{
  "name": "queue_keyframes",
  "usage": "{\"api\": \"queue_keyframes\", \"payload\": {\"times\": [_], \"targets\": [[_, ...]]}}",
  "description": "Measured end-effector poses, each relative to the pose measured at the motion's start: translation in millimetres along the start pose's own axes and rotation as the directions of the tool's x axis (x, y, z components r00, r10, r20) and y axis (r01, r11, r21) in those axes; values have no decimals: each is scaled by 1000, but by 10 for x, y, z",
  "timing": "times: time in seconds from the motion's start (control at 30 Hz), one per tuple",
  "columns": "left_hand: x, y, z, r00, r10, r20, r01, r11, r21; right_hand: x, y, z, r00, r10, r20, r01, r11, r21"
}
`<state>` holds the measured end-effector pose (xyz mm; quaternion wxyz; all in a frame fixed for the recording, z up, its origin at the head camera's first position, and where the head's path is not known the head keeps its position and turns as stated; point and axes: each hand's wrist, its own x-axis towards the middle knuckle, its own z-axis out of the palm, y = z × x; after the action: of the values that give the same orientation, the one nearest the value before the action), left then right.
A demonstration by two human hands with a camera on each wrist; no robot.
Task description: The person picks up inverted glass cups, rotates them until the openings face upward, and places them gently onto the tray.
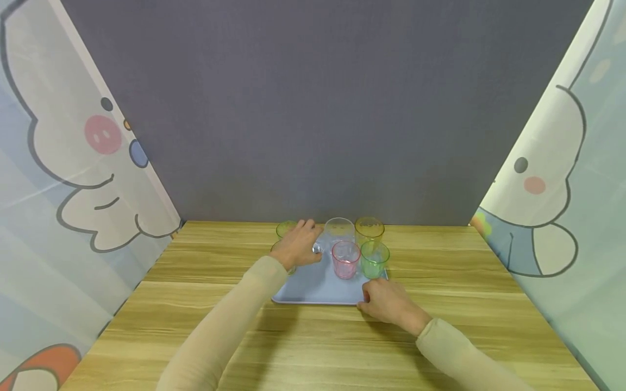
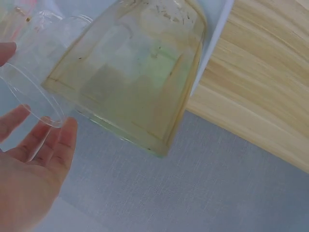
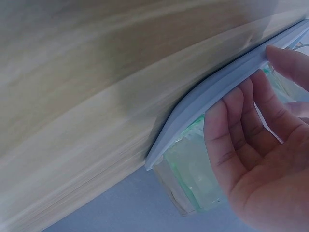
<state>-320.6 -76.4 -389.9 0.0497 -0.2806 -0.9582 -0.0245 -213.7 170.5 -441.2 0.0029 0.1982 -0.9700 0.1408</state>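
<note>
My left hand (image 1: 299, 244) is over the left part of a pale blue tray (image 1: 313, 290). In the left wrist view its thumb and fingers are around a clear glass (image 2: 36, 92), fingertips at the rim. A yellowish glass (image 2: 130, 82) stands beside that hand, mostly hidden by it in the head view. My right hand (image 1: 388, 301) grips the tray's near right corner, its curled fingers on the rim (image 3: 193, 106). Close by are a green glass (image 1: 374, 260) and a pink glass (image 1: 345, 260).
Behind the pink and green glasses stand another clear glass (image 1: 339, 230) and an amber glass (image 1: 369, 231). A green-rimmed glass (image 1: 286, 228) is at the tray's back left. The wooden table (image 1: 195, 304) meets a grey panel (image 1: 313, 119) at the back; patterned curtains hang on both sides.
</note>
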Motion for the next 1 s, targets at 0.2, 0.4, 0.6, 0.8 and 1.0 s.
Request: {"api": "queue_keyframes", "payload": {"times": [0.2, 0.4, 0.6, 0.8, 1.0], "targets": [[17, 3, 32, 1000, -13, 9, 13, 1000, -14, -1, -3, -5, 1000, 1, 5, -1, 1000, 2], [21, 11, 56, 1000, -9, -1, 9, 1000, -25, -3, -9, -4, 1000, -1, 4, 1, 1000, -2], [34, 10, 100, 1000, -20, -9, 20, 1000, -14, 0, -20, -5, 1000, 8, 14, -8, 1000, 5], [59, 29, 133, 999, -32, -21, 32, 999, 17, 7, -9, 5, 1000, 12, 9, -12, 1000, 0], [72, 37, 142, 998, -59, -4, 59, 998, 20, -1, -11, -2, 1000, 13, 11, -13, 1000, 0]]}}
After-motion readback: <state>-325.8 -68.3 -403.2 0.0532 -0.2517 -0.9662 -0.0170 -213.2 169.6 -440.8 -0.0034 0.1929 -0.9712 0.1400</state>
